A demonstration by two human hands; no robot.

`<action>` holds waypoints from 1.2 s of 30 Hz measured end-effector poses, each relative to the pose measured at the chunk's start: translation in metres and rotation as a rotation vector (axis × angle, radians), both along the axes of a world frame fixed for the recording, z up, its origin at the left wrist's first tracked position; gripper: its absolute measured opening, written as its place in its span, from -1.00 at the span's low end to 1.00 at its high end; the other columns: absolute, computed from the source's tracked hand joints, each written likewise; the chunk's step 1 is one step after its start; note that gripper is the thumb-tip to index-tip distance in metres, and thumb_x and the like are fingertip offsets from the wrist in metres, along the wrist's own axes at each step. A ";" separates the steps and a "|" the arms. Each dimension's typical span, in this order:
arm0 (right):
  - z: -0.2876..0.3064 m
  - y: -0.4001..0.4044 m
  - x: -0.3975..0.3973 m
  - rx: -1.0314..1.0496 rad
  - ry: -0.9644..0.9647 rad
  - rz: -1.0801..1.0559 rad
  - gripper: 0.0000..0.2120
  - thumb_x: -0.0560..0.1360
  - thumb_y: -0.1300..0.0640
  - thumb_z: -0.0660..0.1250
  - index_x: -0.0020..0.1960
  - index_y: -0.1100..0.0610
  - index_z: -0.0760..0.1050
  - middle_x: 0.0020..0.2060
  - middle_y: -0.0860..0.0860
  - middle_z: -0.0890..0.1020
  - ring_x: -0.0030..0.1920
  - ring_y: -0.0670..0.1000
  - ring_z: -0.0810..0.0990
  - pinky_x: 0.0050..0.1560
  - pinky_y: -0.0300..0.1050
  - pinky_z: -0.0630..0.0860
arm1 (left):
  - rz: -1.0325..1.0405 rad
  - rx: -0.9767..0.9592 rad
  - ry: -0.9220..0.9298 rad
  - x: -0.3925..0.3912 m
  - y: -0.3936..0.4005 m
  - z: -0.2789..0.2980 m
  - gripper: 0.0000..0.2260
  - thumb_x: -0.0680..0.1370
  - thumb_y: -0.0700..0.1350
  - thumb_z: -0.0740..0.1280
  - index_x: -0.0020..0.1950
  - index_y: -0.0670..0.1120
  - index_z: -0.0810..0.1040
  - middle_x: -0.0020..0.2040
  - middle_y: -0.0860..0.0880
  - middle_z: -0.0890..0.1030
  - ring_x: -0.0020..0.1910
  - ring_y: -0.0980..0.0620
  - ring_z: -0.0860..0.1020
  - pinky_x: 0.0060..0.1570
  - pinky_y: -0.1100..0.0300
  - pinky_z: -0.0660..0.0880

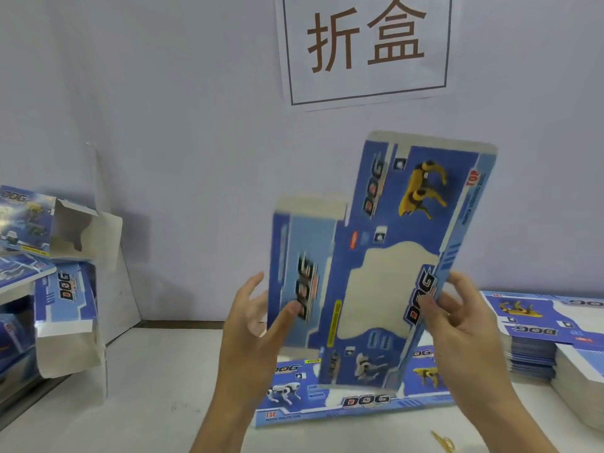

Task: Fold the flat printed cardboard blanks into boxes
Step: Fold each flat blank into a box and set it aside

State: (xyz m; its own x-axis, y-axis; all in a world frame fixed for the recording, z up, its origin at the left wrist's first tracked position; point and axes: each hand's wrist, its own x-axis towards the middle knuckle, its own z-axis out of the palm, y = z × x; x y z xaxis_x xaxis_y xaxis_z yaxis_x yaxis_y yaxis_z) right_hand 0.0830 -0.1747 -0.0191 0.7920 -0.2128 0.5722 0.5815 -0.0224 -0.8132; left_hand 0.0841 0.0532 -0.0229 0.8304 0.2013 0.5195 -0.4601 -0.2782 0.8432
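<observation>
You held one flat blank (376,256) upright, left hand (258,325) thumb-pinching, right hand (457,318) gripping its edge, creases unfolded; folding seemingly came next

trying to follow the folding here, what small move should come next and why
Probably fold the narrower left panel inward along its crease. The blank is upright and still flat, the left hand has its thumb on that panel, and the right hand pinches the opposite edge to brace it.
</observation>
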 end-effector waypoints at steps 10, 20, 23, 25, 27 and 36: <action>0.001 0.005 0.003 -0.156 0.084 -0.152 -0.53 0.57 0.18 0.35 0.33 -0.26 0.36 0.21 -0.17 0.56 0.20 -0.13 0.54 0.06 -0.26 0.46 | -0.111 -0.024 -0.106 -0.015 -0.009 0.011 -0.89 0.45 -0.04 0.45 -0.26 0.15 0.71 -0.28 -0.06 0.69 -0.30 -0.12 0.64 -0.35 0.06 0.59; 0.003 0.022 -0.011 0.080 0.495 0.710 -0.07 0.16 -0.22 0.64 0.45 -0.10 0.35 0.24 0.05 0.64 0.14 0.24 0.67 -0.01 0.24 0.63 | 0.010 0.513 -0.388 0.000 -0.012 -0.013 -0.70 0.59 -0.22 0.36 0.27 0.05 0.59 0.06 0.44 0.57 0.01 0.36 0.62 -0.04 0.48 0.50; -0.006 0.026 0.000 0.189 0.475 0.572 -0.28 0.33 -0.10 0.46 0.43 0.08 0.37 0.12 0.18 0.68 0.07 0.29 0.68 0.08 0.32 0.60 | -0.122 0.591 -0.273 0.001 -0.023 -0.020 -0.64 0.58 -0.22 0.37 0.34 0.08 0.54 0.09 0.41 0.56 -0.01 0.42 0.57 -0.01 0.52 0.47; -0.013 0.023 0.006 0.222 0.471 0.495 -0.40 0.37 0.03 0.42 0.38 0.13 0.43 0.07 0.21 0.69 0.03 0.29 0.69 0.08 0.30 0.61 | -0.209 0.566 -0.122 0.002 -0.027 -0.024 -0.60 0.56 -0.16 0.41 0.39 0.09 0.52 0.19 0.27 0.60 0.10 0.29 0.59 0.13 0.36 0.53; -0.016 0.020 0.007 0.218 0.470 0.462 -0.47 0.38 0.07 0.42 0.33 0.12 0.47 0.05 0.20 0.70 0.00 0.29 0.70 0.01 0.23 0.64 | -0.291 0.551 -0.002 0.000 -0.027 -0.023 -0.55 0.52 0.00 0.44 0.41 0.18 0.50 0.24 0.30 0.57 0.20 0.27 0.53 0.16 0.32 0.53; -0.021 0.027 0.006 0.123 0.483 0.402 -0.28 0.26 0.07 0.50 0.41 0.03 0.43 0.06 0.06 0.72 -0.01 0.17 0.73 -0.08 0.16 0.68 | -0.423 0.271 0.221 -0.017 -0.041 -0.002 -0.57 0.37 0.31 0.32 0.20 0.40 0.31 0.22 0.41 0.33 0.17 0.47 0.40 -0.22 0.56 0.45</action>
State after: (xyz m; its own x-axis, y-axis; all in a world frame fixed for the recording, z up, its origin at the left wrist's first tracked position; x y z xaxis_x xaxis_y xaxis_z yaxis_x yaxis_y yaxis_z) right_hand 0.0893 -0.1473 -0.0401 0.9862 0.1134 0.1207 0.0920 0.2310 -0.9686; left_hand 0.0669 0.0122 -0.0246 0.9051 -0.2904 0.3107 -0.3992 -0.3285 0.8560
